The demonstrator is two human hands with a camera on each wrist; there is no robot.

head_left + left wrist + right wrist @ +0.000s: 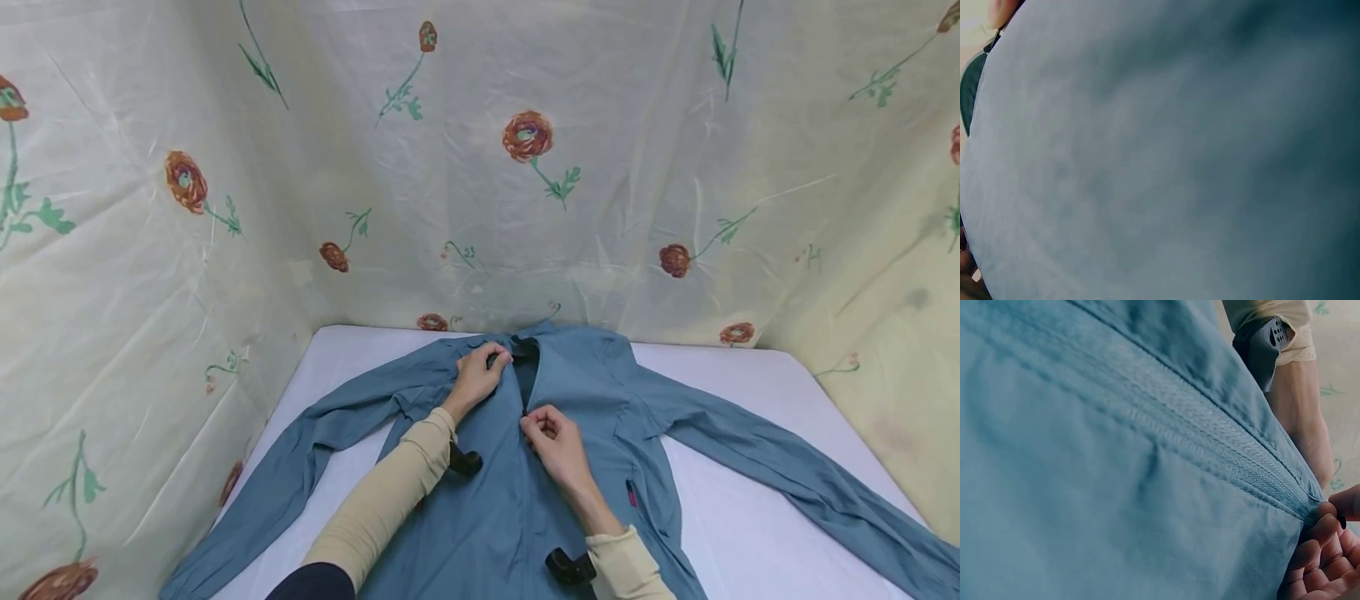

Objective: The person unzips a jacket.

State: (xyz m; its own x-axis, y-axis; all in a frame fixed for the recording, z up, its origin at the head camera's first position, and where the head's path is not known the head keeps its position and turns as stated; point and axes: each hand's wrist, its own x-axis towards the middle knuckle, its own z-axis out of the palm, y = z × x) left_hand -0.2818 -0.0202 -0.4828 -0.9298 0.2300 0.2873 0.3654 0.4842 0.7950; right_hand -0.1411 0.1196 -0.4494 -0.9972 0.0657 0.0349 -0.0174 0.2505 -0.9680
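Observation:
A blue zip jacket (585,375) lies front up with both sleeves spread out. My left hand (478,375) pinches the edge of the front opening near the collar. Lower down, my right hand (558,446) pinches the zipper pull (1342,522), a small dark tab between thumb and finger. Below that hand the zipper (1210,437) runs joined; above it the front parts in a narrow V with dark lining (527,375). In the left wrist view, blurred jacket fabric (1147,156) fills nearly everything, with bits of fingers at the left edge.
The jacket rests on a white-topped table (750,483). Flower-printed curtains (465,167) hang behind it and on both sides. A small pink tag (632,493) shows on the jacket's right side. Black wrist devices (570,567) sit under both forearms, close over the fabric.

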